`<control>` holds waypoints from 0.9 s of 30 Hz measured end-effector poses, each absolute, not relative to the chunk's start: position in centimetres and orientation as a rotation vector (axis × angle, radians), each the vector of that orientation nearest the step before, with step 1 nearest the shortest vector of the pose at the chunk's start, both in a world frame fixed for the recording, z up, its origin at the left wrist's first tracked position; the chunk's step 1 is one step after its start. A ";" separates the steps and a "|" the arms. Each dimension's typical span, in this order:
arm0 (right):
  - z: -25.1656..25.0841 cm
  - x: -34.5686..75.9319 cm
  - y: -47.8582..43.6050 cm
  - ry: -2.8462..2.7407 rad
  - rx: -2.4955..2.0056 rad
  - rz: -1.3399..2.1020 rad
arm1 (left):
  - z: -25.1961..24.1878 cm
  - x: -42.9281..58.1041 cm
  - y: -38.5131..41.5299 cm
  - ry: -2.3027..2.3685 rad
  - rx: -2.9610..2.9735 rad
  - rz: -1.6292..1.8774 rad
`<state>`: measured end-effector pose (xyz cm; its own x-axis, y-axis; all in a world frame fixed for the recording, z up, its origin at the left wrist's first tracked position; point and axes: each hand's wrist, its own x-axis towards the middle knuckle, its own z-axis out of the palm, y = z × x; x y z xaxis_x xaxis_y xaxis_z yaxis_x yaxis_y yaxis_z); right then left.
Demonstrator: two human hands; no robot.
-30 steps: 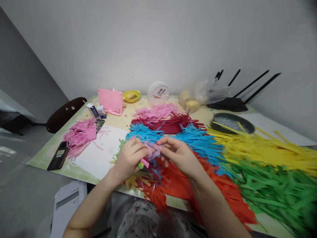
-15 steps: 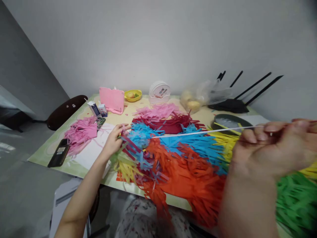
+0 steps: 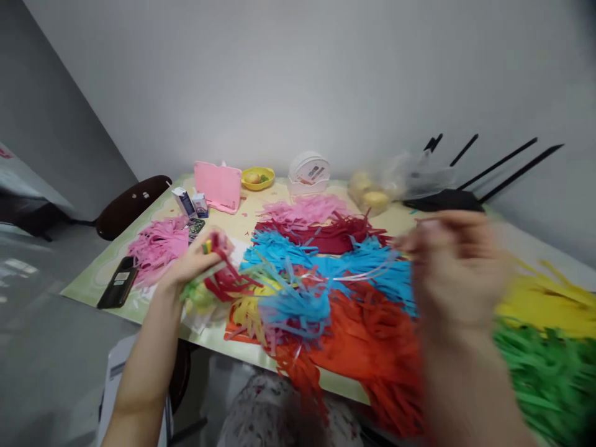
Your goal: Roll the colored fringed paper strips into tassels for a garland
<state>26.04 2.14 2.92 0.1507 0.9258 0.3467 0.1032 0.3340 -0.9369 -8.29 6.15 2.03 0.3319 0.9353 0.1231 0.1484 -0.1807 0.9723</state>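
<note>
My left hand [image 3: 198, 261] is closed on one end of a bundle of multicoloured paper tassels [image 3: 233, 282], over the left part of the table. Blue, yellow, pink and dark red strips of it trail rightward across the orange fringed paper [image 3: 354, 323]. A white string [image 3: 358, 275] curves loosely from the tassels toward my right hand [image 3: 454, 267]. That hand is raised, blurred by motion, with its fingers closed around the string's end. Blue fringed paper [image 3: 335, 264] and dark red fringed paper [image 3: 321, 239] lie beneath the string.
Pink fringed paper [image 3: 158, 245] and a phone [image 3: 118, 284] lie left. Behind stand small cartons [image 3: 184, 202], a pink tablet case [image 3: 218, 186], a yellow bowl [image 3: 258, 180] and a white round container [image 3: 310, 174]. Yellow paper [image 3: 544, 304] and green paper [image 3: 549, 366] lie right.
My right hand has moved left, and the string, stretched straight before, now hangs slack in a curve. My left hand has shifted left with the tassels, and the view has turned slightly.
</note>
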 end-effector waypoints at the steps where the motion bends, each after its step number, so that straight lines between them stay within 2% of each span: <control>1: 2.6 24.1 2.1 -1.288 -1.064 0.661 | 1.8 -6.9 5.7 0.914 1.598 0.916; 5: 1.9 18.1 1.7 -1.630 -0.965 0.930 | 1.1 -1.5 4.0 0.773 1.624 0.787; 8: 1.9 17.2 1.4 -1.648 -0.934 1.038 | 0.6 0.5 3.4 0.754 1.615 0.817; 17: 0.8 18.3 0.6 -1.371 -1.086 0.810 | -0.3 1.7 2.8 1.041 1.491 1.151; 27: -0.2 19.5 -0.8 -1.511 -1.171 0.868 | -1.2 1.0 1.7 1.036 1.364 1.195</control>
<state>19.48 -0.80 -0.25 -0.0367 0.9609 0.2743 0.2470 0.2747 -0.9293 1.02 1.75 -1.17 0.1430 0.9815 0.1273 -0.0127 -0.1268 0.9918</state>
